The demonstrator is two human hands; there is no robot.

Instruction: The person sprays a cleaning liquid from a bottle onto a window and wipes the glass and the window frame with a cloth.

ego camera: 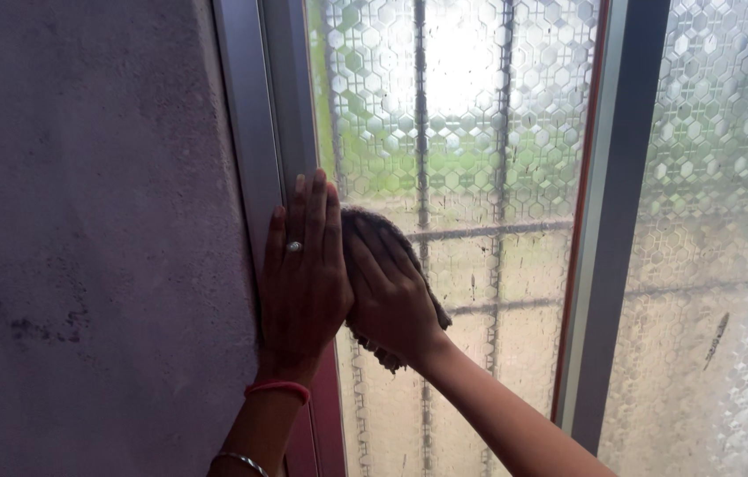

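Here the left hand (303, 265) lies flat and open, fingers together and pointing up, pressed against the grey window frame (254, 132) beside the wall (82, 221); it grips nothing. A ring (294, 246) sits on one finger, an orange band (277, 389) and a thin bangle (241, 460) on the wrist. The right hand (389, 287), arm reaching up from lower right, presses a brown cloth (374, 225) against the patterned glass (462, 132), fingers spread over it rather than closed. No packages, labels or signs show.
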